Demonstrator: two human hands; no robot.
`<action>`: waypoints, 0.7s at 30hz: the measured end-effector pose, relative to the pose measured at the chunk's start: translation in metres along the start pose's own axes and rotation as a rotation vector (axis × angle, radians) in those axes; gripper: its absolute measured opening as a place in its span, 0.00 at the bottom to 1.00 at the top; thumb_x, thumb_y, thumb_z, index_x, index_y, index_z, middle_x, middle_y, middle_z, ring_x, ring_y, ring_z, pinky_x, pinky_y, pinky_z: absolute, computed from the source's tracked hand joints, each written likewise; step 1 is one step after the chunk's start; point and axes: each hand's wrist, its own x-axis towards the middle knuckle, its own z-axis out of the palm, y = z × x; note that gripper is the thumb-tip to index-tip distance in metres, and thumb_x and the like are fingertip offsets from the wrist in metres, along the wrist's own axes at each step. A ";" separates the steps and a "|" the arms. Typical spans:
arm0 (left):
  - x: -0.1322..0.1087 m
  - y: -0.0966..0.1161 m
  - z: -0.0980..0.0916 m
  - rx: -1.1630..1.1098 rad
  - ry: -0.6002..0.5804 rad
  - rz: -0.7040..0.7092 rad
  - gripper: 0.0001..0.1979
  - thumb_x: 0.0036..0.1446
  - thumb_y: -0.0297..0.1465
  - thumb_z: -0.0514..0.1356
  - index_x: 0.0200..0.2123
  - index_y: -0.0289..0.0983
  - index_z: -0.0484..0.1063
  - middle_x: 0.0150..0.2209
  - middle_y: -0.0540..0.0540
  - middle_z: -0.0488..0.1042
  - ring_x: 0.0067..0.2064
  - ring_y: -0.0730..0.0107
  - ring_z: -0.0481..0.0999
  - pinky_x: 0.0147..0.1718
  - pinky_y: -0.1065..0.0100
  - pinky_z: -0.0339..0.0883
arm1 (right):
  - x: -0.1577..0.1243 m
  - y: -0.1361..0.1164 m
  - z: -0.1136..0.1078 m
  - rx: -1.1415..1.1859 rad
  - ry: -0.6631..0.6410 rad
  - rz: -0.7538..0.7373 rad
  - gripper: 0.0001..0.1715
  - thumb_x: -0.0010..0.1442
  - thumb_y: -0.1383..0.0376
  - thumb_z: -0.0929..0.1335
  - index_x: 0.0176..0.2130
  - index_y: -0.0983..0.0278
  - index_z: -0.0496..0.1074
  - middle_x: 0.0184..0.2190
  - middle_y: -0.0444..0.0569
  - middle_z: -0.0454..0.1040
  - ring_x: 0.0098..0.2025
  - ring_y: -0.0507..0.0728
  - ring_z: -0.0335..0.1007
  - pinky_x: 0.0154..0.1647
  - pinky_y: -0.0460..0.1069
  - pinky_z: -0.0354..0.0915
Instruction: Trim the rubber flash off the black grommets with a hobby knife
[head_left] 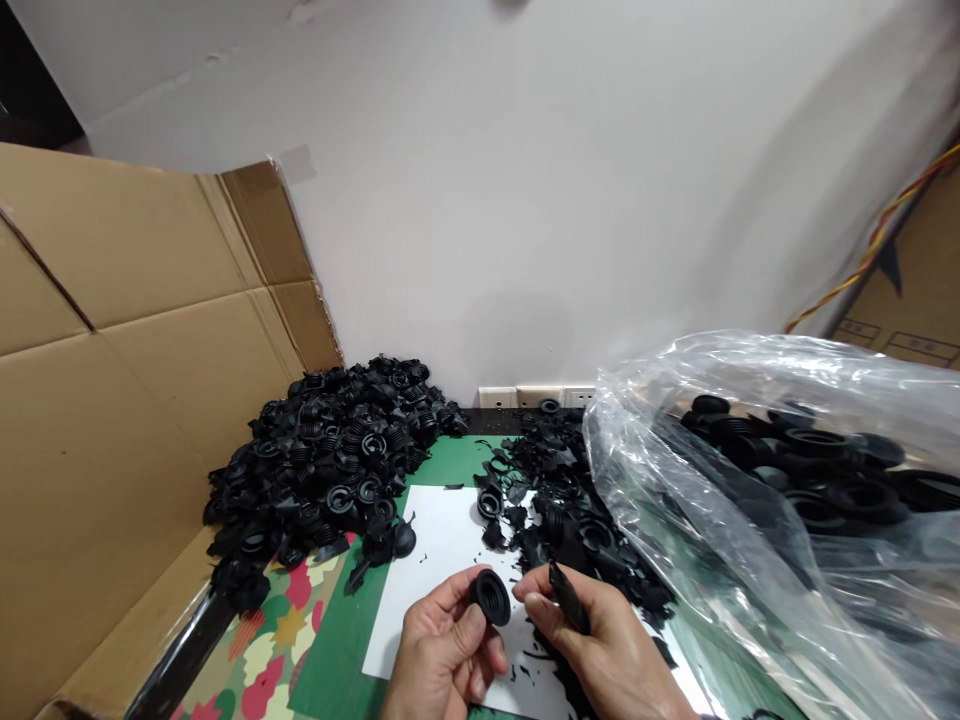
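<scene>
My left hand [442, 650] is closed around a small black ribbed rubber boot [490, 596], held above a white sheet [439, 560] on the table. My right hand [600, 650] sits just to its right, fingers pinched on a thin black tool [568, 598] that points up and left toward the boot. Both hands are low in the middle of the head view, nearly touching each other.
A big heap of black rubber boots [330, 470] lies at the left against a cardboard wall [135, 400]. Black trimmings [570, 510] litter the sheet. A clear plastic bag [735, 520] with more boots fills the right. A white wall with sockets [517, 396] stands behind.
</scene>
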 end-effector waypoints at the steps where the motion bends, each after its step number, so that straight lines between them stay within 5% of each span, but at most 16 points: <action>1: 0.000 0.000 0.000 -0.005 -0.009 -0.007 0.17 0.40 0.31 0.70 0.37 0.32 0.77 0.18 0.45 0.74 0.16 0.77 0.68 0.14 0.78 0.53 | 0.000 0.000 0.000 -0.004 0.002 0.003 0.15 0.51 0.55 0.64 0.25 0.64 0.70 0.21 0.43 0.68 0.24 0.53 0.59 0.22 0.45 0.53; 14: 0.003 0.000 -0.003 0.043 -0.029 0.009 0.21 0.39 0.34 0.70 0.38 0.30 0.77 0.16 0.46 0.73 0.13 0.79 0.64 0.12 0.77 0.49 | 0.001 0.004 0.001 -0.015 -0.006 0.027 0.14 0.50 0.56 0.65 0.24 0.63 0.70 0.18 0.41 0.64 0.22 0.53 0.58 0.23 0.45 0.54; 21: -0.004 -0.004 0.010 0.310 0.162 0.294 0.16 0.37 0.29 0.70 0.35 0.34 0.79 0.16 0.51 0.69 0.19 0.75 0.65 0.20 0.74 0.57 | -0.002 -0.006 0.005 0.076 -0.008 0.032 0.13 0.48 0.56 0.66 0.24 0.64 0.69 0.18 0.40 0.63 0.23 0.52 0.56 0.25 0.46 0.54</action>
